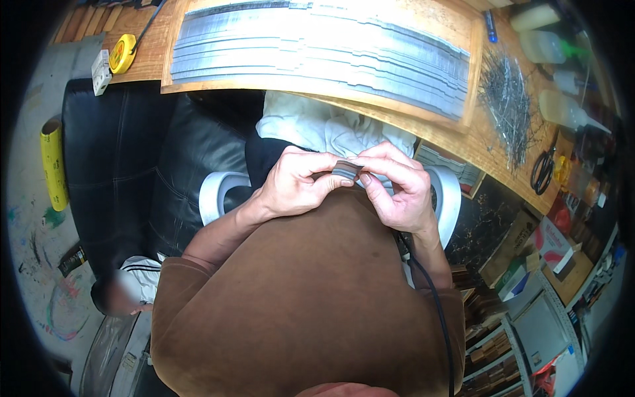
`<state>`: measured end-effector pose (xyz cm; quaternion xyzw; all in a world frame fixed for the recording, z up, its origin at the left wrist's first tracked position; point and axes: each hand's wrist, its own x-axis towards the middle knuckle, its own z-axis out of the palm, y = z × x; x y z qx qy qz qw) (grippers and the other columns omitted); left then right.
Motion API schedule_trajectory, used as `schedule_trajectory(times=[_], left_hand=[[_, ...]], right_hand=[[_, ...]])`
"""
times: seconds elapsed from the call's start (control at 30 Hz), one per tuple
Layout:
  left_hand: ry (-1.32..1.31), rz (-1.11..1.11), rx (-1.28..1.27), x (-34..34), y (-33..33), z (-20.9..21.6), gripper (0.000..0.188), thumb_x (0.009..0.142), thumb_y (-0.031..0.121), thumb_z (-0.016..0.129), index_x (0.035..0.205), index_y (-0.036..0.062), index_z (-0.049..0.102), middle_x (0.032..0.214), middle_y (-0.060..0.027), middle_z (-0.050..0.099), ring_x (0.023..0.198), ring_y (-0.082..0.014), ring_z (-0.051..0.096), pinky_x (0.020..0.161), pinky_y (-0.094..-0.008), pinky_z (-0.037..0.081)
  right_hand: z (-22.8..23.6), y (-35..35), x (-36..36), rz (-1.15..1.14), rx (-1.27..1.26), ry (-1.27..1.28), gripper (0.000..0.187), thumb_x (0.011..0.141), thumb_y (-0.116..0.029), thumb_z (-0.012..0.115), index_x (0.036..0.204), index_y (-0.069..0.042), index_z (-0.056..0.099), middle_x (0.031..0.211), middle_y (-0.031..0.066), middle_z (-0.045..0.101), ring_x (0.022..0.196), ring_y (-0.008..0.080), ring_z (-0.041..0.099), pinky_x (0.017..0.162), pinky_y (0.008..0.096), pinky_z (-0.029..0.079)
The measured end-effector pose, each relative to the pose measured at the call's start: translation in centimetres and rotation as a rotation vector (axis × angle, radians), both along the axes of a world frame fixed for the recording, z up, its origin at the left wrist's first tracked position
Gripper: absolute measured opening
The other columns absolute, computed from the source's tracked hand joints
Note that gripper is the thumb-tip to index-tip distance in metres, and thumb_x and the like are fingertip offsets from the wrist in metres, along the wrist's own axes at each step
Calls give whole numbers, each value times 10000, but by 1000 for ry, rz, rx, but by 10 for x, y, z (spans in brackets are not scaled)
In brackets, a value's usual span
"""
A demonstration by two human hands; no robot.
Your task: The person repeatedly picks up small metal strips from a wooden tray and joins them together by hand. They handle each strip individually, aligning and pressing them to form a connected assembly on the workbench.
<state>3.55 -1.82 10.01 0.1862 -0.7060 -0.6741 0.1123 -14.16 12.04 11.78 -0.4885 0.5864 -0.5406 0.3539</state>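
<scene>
Close to my chest, my left hand (297, 184) and my right hand (399, 188) meet around a small stack of thin grey and brown strips (345, 170). Fingers and thumb of my left hand pinch its left end. On the right end, the thumb and fingers of my right hand close over the piece, so part of it is hidden. Beyond my hands, long thin grey strips (317, 56) lie side by side in rows in a shallow wooden tray (167, 56) on the workbench. Bright glare washes out the middle of the rows.
A heap of thin wire-like pieces (508, 99), black-handled scissors (544, 171) and several plastic bottles (559, 109) sit on the bench's right. A yellow tape measure (123, 54) is at its left. White chair arms (213, 198) flank me; a person (126, 291) is behind a black sofa (112, 165).
</scene>
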Motion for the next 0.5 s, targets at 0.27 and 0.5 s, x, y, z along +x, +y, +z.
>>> schedule_trajectory(times=[0.27, 0.5], left_hand=[[-22, -38, -4, 0, -2, 5, 234, 913, 5, 787, 1147, -2, 783, 888, -156, 801, 702, -146, 739, 658, -270, 563], [-14, -27, 18, 0, 2, 6, 221, 916, 11, 790, 1137, -10, 780, 870, -157, 796, 671, -136, 723, 628, -278, 556]], right_hand=[[-1, -2, 3, -89, -9, 54, 257, 829, 69, 795, 1082, 22, 778, 946, 133, 756, 814, 222, 738, 725, 316, 581], [-4, -3, 3, -96, -19, 60, 224, 823, 52, 827, 1040, 25, 776, 939, 131, 769, 793, 210, 745, 702, 302, 584]])
